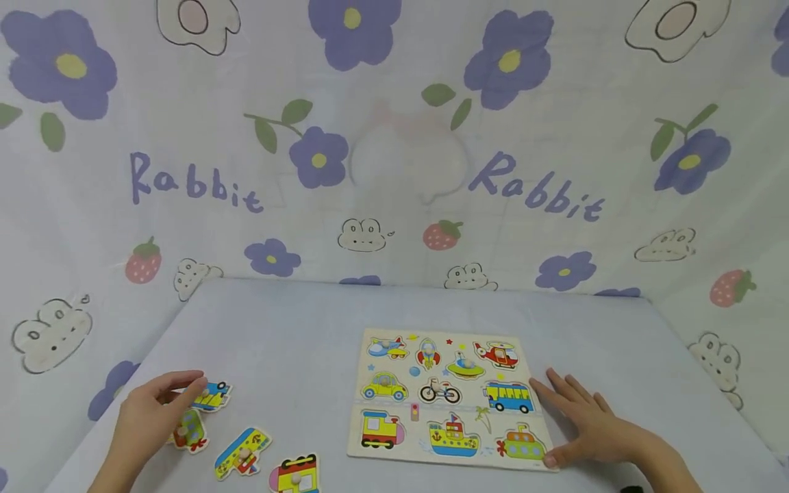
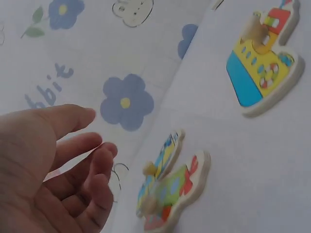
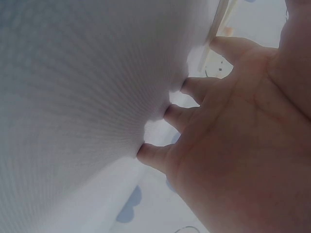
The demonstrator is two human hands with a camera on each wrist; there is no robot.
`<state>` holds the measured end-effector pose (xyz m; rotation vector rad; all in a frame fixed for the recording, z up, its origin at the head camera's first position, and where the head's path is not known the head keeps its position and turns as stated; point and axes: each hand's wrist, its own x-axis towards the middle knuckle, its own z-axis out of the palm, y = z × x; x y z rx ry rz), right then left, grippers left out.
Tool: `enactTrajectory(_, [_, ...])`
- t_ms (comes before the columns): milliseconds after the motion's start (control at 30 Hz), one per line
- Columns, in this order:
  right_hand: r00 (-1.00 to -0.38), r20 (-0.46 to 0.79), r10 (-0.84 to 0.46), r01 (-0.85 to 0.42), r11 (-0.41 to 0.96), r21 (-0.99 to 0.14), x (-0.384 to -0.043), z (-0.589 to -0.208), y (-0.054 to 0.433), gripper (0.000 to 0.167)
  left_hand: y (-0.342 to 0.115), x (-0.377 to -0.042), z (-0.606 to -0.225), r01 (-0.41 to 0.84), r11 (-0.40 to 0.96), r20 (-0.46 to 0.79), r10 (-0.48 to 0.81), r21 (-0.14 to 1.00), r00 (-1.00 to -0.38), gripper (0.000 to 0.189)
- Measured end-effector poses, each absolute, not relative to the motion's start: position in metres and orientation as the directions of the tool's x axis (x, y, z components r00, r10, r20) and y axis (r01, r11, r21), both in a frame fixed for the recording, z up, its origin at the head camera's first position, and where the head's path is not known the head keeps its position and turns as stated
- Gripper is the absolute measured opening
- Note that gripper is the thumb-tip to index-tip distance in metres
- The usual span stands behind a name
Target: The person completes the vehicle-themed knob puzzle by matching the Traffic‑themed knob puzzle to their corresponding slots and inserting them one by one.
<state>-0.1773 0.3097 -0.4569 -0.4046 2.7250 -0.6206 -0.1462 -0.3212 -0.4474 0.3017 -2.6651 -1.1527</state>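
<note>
My left hand [image 1: 148, 414] is over the wooden bus piece [image 1: 216, 397] and the green submarine piece [image 1: 194, 433]. Its fingers are loosely bent; the left wrist view shows nothing between them, with both knobbed pieces lying on the table beyond the fingertips. To their right are a ship piece [image 1: 243, 453] and a train piece [image 1: 298, 477]. My right hand [image 1: 588, 424] is spread at the right edge of the wooden puzzle board [image 1: 414, 441], thumb at its near corner. In the right wrist view, the other fingertips [image 3: 146, 151] rest on the table cloth.
On the board, the car [image 1: 384, 390], bicycle [image 1: 440, 392] and flying saucer [image 1: 466, 368] have knobs, while the bus picture [image 1: 509, 397] and ship picture [image 1: 453, 441] show none. A patterned curtain [image 1: 394, 205] stands along the table's back and sides.
</note>
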Motion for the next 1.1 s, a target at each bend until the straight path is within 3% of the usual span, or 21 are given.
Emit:
enactTrajectory(267, [-0.908,-0.243,-0.34,-0.197,0.861,-0.469,-0.176,-0.459,0.311,0.116,-0.338,-0.146,-0.456,-0.25,0.51,0.004,-0.446,0.823,-0.895,0.064])
enactTrajectory(600, [-0.904,-0.244,-0.352,-0.208,0.858,-0.469,-0.177,-0.457,0.31,0.115,-0.346,-0.151,-0.477,-0.289,0.54,-0.078,-0.38,0.791,-0.922,0.07])
enactTrajectory(1100, [-0.903,-0.235,-0.359,-0.218,0.855,-0.47,-0.179,-0.458,0.312,0.115,-0.337,-0.159,-0.486,-0.236,0.624,0.03,-0.385,0.745,-0.923,0.059])
